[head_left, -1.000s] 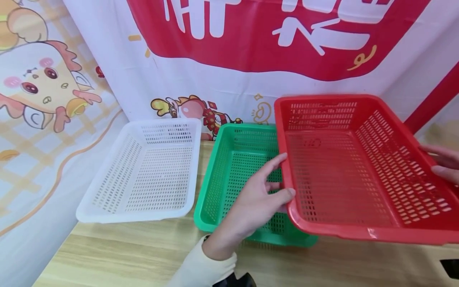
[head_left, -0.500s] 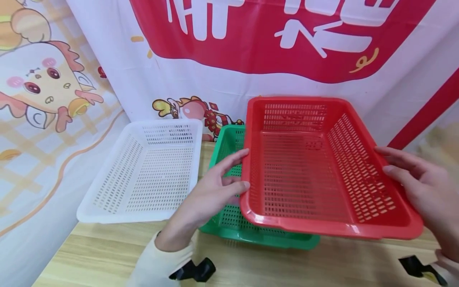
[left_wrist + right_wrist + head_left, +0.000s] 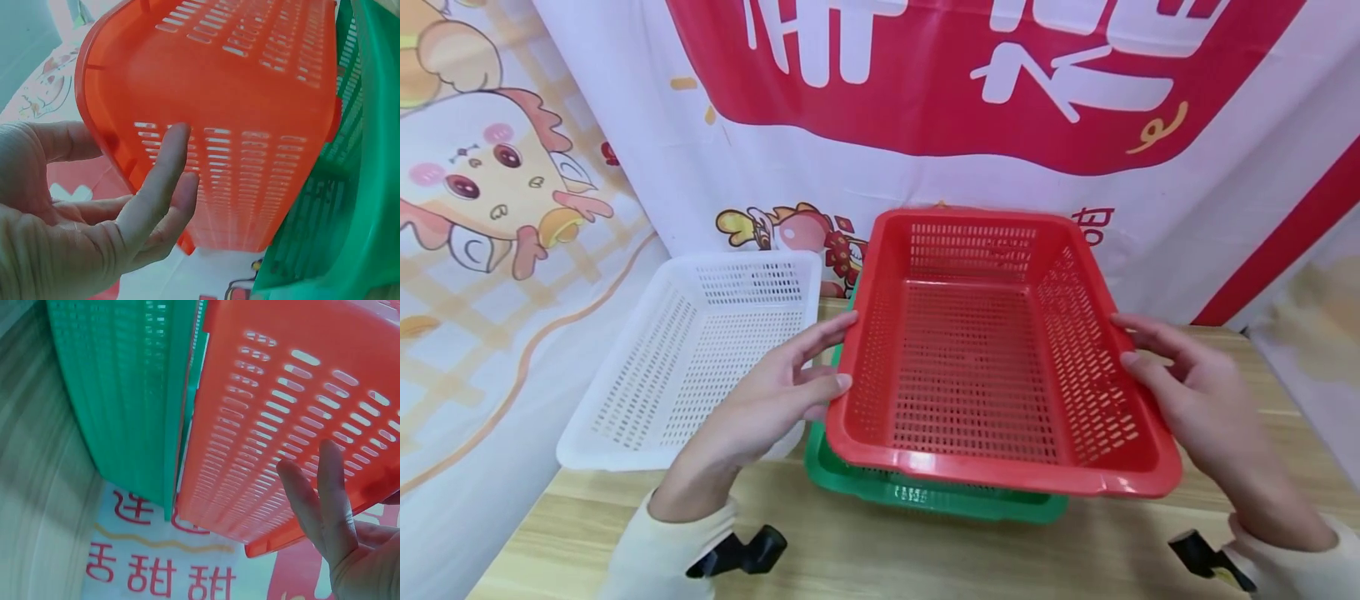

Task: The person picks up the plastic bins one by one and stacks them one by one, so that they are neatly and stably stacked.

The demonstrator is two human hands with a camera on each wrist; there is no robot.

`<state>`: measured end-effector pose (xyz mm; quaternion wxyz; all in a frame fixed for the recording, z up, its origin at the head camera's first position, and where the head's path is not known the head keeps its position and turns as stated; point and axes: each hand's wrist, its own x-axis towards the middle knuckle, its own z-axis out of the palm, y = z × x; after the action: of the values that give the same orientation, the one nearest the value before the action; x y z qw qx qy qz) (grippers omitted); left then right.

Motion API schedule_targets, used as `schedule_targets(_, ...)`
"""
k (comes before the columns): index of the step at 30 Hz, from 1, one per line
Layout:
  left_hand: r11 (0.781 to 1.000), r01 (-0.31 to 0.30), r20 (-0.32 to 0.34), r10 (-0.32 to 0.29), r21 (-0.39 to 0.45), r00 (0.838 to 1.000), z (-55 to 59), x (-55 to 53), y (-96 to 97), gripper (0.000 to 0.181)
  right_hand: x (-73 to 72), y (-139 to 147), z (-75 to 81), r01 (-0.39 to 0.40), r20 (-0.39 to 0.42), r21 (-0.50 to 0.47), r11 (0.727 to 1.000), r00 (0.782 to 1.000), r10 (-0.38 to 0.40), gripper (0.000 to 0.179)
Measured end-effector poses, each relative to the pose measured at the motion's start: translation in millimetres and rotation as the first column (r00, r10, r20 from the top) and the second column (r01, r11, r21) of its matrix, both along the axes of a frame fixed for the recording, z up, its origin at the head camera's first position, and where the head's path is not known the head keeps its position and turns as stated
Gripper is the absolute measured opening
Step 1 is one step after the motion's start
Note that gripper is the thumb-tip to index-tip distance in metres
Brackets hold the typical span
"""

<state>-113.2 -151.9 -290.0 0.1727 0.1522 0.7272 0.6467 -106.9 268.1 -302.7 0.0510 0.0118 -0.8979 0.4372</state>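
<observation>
Between my two hands is a red plastic basket [image 3: 973, 375] with slotted sides, held over a green basket [image 3: 925, 496] that it mostly covers. My left hand [image 3: 752, 408] grips the red rim on the left, its thumb on top and other fingers beneath. On the opposite rim, my right hand [image 3: 1195, 400] holds on in the same way. Both wrist views show fingers under the rim, against or close to the slotted wall. In the right wrist view the red base lies at the mouth of the green basket [image 3: 119, 394]; whether they touch is unclear.
To the left a white basket [image 3: 737, 367] stands on the wooden table [image 3: 625, 533], close beside the green one. A printed cloth [image 3: 850, 167] hangs directly behind the baskets. Another patterned cloth [image 3: 490, 250] borders the table on the left.
Both hands have carried the red basket leftward, from the right side to over the green basket. More of the green basket is now covered. The white and green baskets stay put.
</observation>
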Motion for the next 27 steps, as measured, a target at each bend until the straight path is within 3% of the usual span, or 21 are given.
schedule_targets(9, 1.000, 0.019, -0.063, -0.021, -0.024, 0.998, -0.5, -1.8, -23.7, 0.071, -2.3, -20.3, -8.5, -0.071, -0.009, -0.064, 0.995, 0.998, 0.070, 0.053)
schedule_targets(17, 0.995, 0.006, -0.016, -0.007, -0.101, 1.000, -7.4, -8.1, -28.7, 0.073, -6.1, -29.7, -17.3, -0.098, 0.066, -0.077, 0.992, 0.992, 0.103, 0.059)
schedule_targets(27, 0.987, 0.001, -0.010, -0.003, -0.160, 1.000, -20.2, -14.1, -30.8, 0.076, -11.6, -33.8, -29.1, -0.144, 0.115, -0.118, 0.983, 0.981, 0.157, 0.059)
